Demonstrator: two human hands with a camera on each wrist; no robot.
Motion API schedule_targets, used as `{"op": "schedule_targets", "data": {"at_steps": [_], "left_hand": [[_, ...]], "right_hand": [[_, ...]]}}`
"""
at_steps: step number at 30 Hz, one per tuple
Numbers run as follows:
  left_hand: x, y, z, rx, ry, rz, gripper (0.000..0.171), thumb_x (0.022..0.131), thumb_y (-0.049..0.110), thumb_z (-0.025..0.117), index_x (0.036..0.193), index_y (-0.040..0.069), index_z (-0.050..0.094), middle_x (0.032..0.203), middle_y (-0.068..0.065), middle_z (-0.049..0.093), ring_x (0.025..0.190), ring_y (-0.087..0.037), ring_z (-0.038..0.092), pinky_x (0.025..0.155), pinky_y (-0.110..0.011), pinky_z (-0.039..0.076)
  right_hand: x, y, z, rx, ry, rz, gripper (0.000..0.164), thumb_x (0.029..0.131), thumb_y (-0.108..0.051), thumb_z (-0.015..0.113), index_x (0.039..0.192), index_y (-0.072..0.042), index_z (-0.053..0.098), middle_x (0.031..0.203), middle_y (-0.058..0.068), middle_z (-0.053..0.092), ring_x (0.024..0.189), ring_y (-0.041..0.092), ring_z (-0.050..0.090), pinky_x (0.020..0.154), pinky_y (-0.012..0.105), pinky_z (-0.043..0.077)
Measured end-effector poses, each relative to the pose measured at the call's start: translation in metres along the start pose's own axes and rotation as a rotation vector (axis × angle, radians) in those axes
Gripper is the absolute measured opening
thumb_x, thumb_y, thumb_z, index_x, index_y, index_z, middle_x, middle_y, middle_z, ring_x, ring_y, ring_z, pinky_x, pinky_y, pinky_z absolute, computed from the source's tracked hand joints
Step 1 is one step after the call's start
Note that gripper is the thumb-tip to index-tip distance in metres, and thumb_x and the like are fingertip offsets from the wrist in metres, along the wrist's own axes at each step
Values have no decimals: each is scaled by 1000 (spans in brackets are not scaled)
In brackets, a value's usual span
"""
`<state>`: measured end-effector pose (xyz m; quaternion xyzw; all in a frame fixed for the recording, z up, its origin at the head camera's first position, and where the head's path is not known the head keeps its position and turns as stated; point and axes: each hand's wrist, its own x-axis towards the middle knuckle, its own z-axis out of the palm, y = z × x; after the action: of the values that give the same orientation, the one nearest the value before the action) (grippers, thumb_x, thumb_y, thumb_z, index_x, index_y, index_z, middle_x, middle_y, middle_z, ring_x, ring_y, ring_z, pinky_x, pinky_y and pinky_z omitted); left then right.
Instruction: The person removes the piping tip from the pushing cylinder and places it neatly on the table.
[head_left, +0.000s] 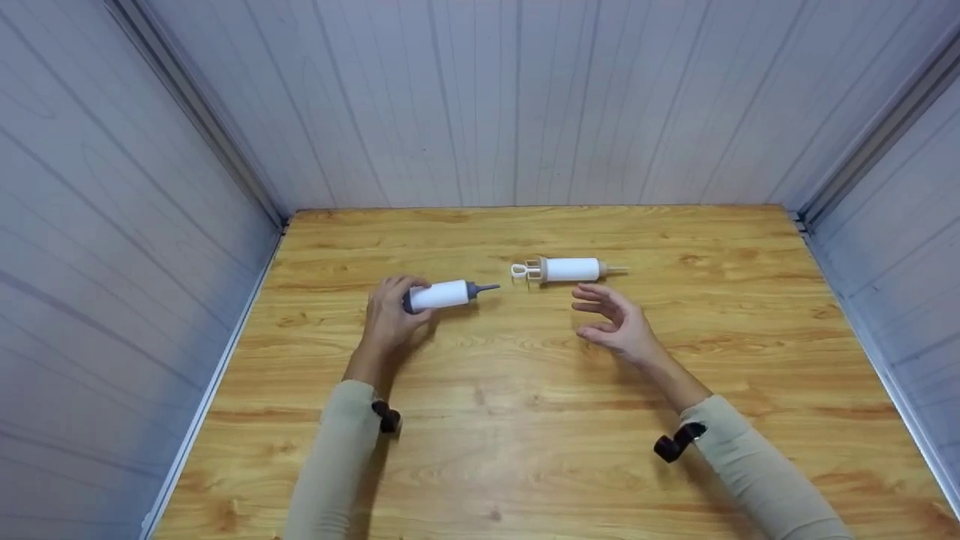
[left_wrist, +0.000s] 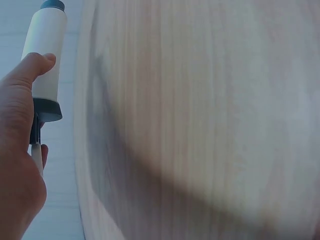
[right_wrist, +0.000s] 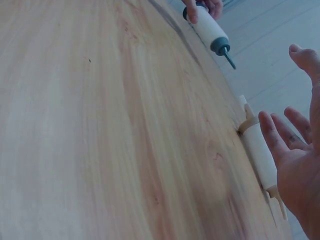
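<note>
In my head view I judge only one pickup done: left of centre, the left hand (head_left: 391,311) grips the grey-ended syringe (head_left: 444,293), while right of centre the beige-ended syringe (head_left: 572,270) lies unheld on the surface (head_left: 480,420), near the right hand (head_left: 619,326), its fingers parted, holding nothing.

The grey-ended white syringe (head_left: 444,295) is gripped by the left hand (head_left: 389,315), nozzle (head_left: 487,288) pointing away from it; the beige-ended white syringe (head_left: 572,270) lies flat just beyond the right hand (head_left: 624,328).
</note>
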<state>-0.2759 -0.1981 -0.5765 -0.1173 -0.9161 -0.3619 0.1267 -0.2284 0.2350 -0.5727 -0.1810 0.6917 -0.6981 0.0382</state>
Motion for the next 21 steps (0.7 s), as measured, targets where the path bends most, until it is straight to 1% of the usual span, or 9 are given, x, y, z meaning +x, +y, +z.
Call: {"op": "schedule_targets", "data": {"at_steps": [2,5,9,10,12,16,17,20,21], "left_hand": [[-2,2,-1,0,15,23,40,86,10,95,122,10,79,131,-18,79,127,-45,68,106,-63,48],[-4,5,-3,-3,25,47,40,86,9,95,122,10,79,129,-18,79,126,-45,69,106,-63,48],[-5,9,-4,1,34,78,40,85,11,97,122,10,79,128,-19,79,123,-46,69,103,-63,49],[-5,11,-3,0,40,89,40,85,11,97,121,9,79,128,-19,79,123,-46,69,102,-63,49],[-5,14,-3,-4,45,107,41,85,13,97,121,9,79,127,-20,79,121,-47,69,101,-62,49],[-4,22,-2,-2,51,143,40,85,15,98,121,10,79,128,-19,80,121,-46,70,100,-61,49],[-4,24,-2,-2,52,150,41,85,15,98,121,11,79,127,-18,80,121,-45,70,100,-60,49],[-3,27,-2,3,64,175,41,84,14,98,120,10,79,126,-18,80,121,-45,71,97,-59,49],[-3,28,-2,6,67,180,40,84,14,98,120,10,79,126,-18,80,121,-44,71,97,-58,49]], "right_hand": [[0,1,2,0,-3,6,74,94,16,79,160,16,45,147,-12,72,139,20,71,105,39,67],[-1,3,6,-13,1,18,72,94,16,78,159,16,47,146,-8,73,137,23,72,104,37,67],[0,4,10,-37,24,25,70,94,17,78,157,16,50,152,20,69,131,20,75,101,30,67],[0,4,11,-39,31,27,69,94,17,78,157,16,50,151,21,70,130,19,76,101,30,67],[0,5,12,-33,46,33,68,93,17,78,156,15,51,153,29,67,128,20,76,101,28,66],[1,4,15,-19,70,51,67,93,17,78,155,14,53,151,29,68,129,24,76,103,32,66],[2,4,16,-16,72,54,67,93,17,78,155,14,53,153,34,64,129,24,76,103,31,66],[4,2,18,-16,72,58,66,94,17,77,155,15,53,152,32,66,128,20,76,101,29,66],[5,1,18,-13,71,57,66,94,17,78,155,15,53,151,28,68,127,19,76,100,28,66]]}}
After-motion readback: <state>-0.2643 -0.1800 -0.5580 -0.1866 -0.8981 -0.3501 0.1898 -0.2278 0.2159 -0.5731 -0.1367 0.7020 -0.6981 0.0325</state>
